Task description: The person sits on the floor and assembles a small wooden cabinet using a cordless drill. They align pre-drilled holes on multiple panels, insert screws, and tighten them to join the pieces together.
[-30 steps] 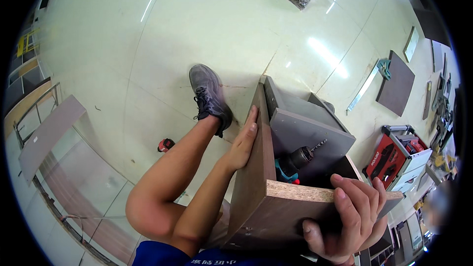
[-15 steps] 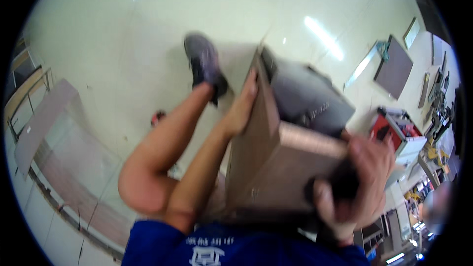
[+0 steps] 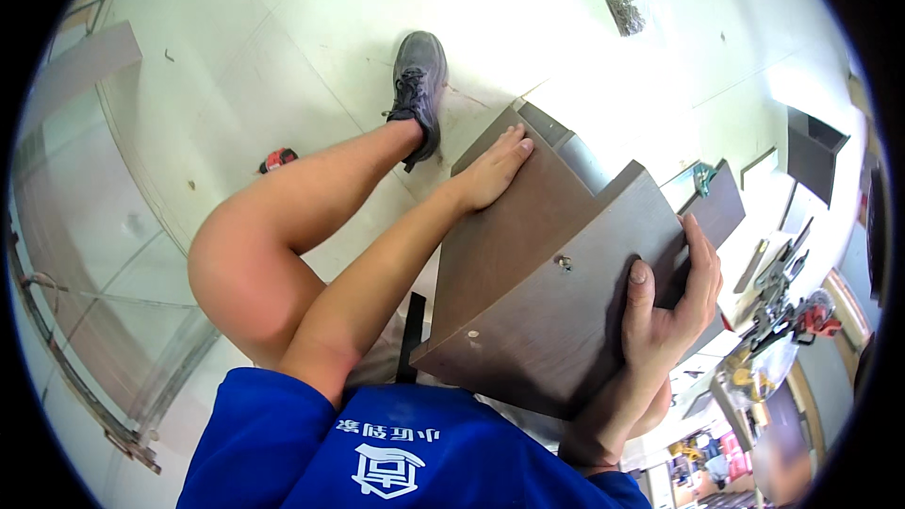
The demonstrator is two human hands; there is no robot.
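A dark brown wood-panel box (image 3: 551, 320) is tilted in front of my body, between my two arms. Its near panel carries a small round fitting hole (image 3: 564, 264) and a pale spot lower left. My left hand (image 3: 495, 172) lies flat on the box's left panel, fingers stretched toward the upper edge. My right hand (image 3: 674, 316) grips the right edge of the near panel, thumb on its face and fingers over the edge. A grey inner surface (image 3: 580, 165) shows beyond the left panel; most of the inside is hidden.
A red and black tool (image 3: 278, 160) lies on the floor beyond my bent knee. A bag of small metal pieces (image 3: 625, 15) lies farther off. Loose dark panels (image 3: 714, 207) and an open dark box (image 3: 813, 155) are at right, with cluttered tools nearby. A metal-edged frame (image 3: 57, 358) stands left.
The box has turned and tilted, so its near panel shows more fully. My left hand remains on the left panel and my right hand on the right edge. My view has shifted.
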